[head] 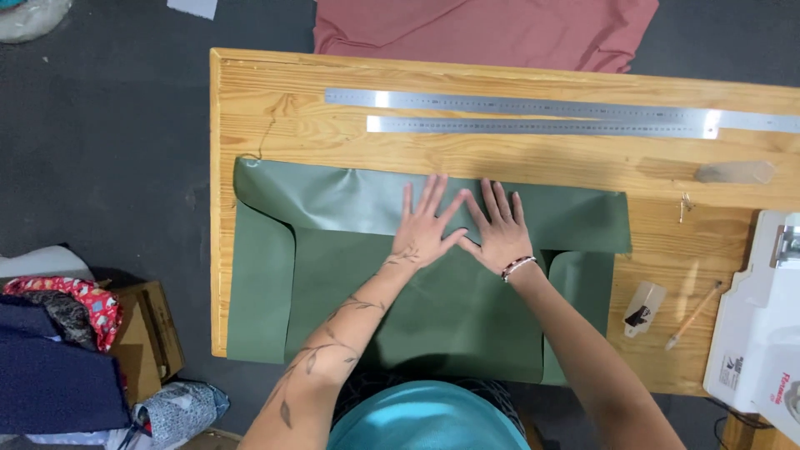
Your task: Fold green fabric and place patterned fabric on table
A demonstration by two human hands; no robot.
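head view, looking straight down at a wooden surface (pixel 275 100). one sheet of dark green fabric (pixel 350 308) lies across its near half, with its left edge hanging off the side. the far edge of the sheet is already folded over toward the person as a long band, and both side edges curl inward; the near part lies unfolded. the left hand (pixel 427 225) and the right hand (pixel 498 229) rest side by side on that folded band, thumbs touching, fingers spread flat, each grip released and pressing down rather than holding anything. beyond the hands lie two long steel rulers (pixel 533 114), parallel and just apart. to the right sit one pencil (pixel 693 315), one small white block (pixel 643 307) and the corner of one white sewing machine (pixel 758 325). one pink cloth (pixel 492 29) lies on the floor past the far edge.
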